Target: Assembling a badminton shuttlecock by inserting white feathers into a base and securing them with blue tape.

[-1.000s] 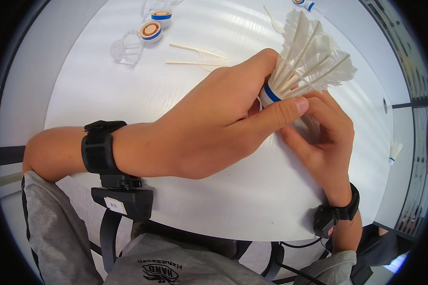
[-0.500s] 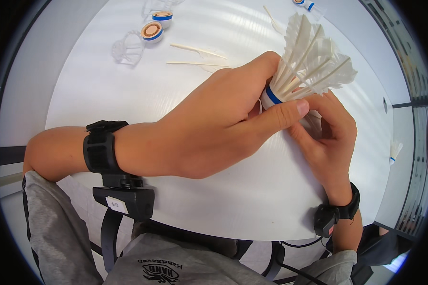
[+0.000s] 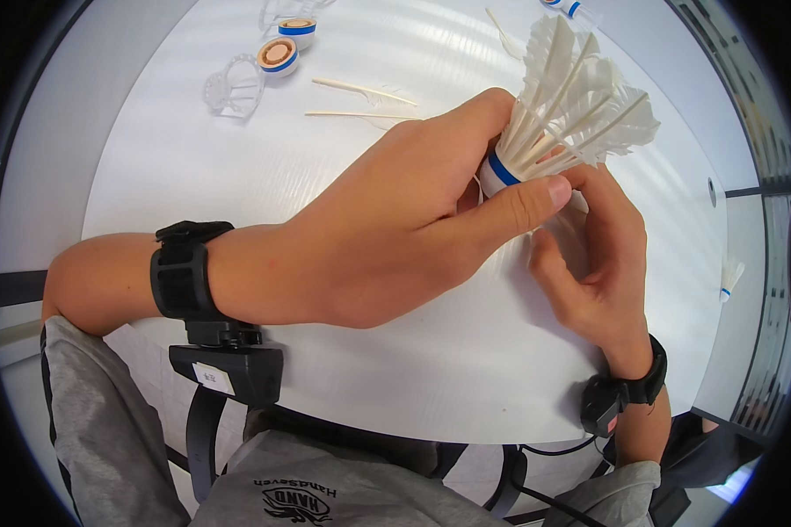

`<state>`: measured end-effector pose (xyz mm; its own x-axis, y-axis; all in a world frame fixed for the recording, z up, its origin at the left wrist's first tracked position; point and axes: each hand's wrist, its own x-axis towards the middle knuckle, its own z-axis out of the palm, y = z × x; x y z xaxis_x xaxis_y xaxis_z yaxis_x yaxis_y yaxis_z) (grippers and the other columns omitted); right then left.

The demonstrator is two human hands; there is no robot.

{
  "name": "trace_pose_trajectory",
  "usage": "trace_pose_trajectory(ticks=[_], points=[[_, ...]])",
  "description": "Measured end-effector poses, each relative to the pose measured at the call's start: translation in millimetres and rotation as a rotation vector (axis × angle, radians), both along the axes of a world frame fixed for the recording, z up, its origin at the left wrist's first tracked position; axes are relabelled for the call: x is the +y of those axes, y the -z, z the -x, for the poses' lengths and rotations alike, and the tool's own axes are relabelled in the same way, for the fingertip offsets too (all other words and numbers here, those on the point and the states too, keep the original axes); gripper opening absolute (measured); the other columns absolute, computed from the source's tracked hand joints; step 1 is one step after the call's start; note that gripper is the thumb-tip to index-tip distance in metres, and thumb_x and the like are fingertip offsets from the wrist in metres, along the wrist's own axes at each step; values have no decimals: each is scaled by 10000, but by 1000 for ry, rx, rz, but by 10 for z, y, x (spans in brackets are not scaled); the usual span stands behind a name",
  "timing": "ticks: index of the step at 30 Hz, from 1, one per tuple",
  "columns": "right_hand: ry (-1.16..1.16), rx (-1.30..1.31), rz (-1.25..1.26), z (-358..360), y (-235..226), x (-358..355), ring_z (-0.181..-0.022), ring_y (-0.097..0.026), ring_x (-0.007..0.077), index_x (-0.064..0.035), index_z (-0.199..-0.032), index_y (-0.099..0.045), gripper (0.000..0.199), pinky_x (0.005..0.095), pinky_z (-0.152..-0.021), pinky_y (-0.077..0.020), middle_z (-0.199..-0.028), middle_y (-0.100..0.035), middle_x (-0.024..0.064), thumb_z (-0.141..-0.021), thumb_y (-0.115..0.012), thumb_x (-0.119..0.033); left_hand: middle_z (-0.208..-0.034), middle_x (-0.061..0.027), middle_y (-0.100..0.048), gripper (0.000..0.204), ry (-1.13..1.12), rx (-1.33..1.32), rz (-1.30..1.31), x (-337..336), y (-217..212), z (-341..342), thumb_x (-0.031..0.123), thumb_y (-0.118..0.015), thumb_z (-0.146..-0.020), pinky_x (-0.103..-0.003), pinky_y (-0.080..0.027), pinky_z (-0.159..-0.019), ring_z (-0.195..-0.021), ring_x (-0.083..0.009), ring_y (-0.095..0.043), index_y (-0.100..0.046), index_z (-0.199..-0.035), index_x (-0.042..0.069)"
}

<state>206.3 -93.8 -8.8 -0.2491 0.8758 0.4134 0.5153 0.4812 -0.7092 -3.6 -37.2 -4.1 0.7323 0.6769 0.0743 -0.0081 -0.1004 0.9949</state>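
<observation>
Two cork bases [image 3: 281, 44] and loose feather stems [image 3: 360, 101] lie beyond on the round white table [image 3: 237, 176]. The left hand [image 3: 395, 228] grips a feathered shuttlecock [image 3: 562, 114]; the right hand [image 3: 598, 263] pinches its feathers.

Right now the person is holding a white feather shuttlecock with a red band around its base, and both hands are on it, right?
Almost. The band on the shuttlecock is blue, not red, as the head view shows. The rest holds: the left hand grips its base and the right hand touches it too.
</observation>
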Motion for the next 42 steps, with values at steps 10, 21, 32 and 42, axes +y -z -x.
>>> trace_pose_trajectory(ticks=[10, 21, 32, 42], points=[[22, -99, -24, 0, -16, -8, -936, -629, 306, 13, -1085, -623, 373, 358, -832, -514, -1013, -667, 133, -718, -668, 63, -1289, -88, -597, 451, 8, 32, 9, 2, -23, -1, 202, -579, -1061, -289, -455, -1008, -1162, -121, -563, -450, -1419, -40], [74, -13, 36, 4, -17, -2, -847, -708, 221, 15, -1025, -670, 240, 292, -777, -551, -925, -697, 112, -815, -689, 129, -1289, -96, -598, 459, 9, 46, -16, 12, 2, -1, 214, -576, -1063, -295, -452, -1017, -1161, -128, -565, -449, -1419, -46], [96, -109, -121, 11, -49, 14, -814, -669, 213, 6, -993, -680, 237, 283, -735, -543, -950, -679, 100, -798, -695, 139, -1282, -86, -595, 439, 7, 4, -8, 4, 6, -4, 195, -581, -1060, -290, -446, -1019, -1169, -118, -553, -458, -1406, -44], [34, 79, -111, -10, -3, 14, -920, -665, 177, 52, -1027, -667, 245, 274, -798, -565, -1026, -629, 101, -830, -636, 194, -1276, -93, -600, 438, 4, -5, -16, 1, 12, -2, 204, -580, -1061, -289, -456, -1005, -1160, -117, -560, -460, -1400, -45]])
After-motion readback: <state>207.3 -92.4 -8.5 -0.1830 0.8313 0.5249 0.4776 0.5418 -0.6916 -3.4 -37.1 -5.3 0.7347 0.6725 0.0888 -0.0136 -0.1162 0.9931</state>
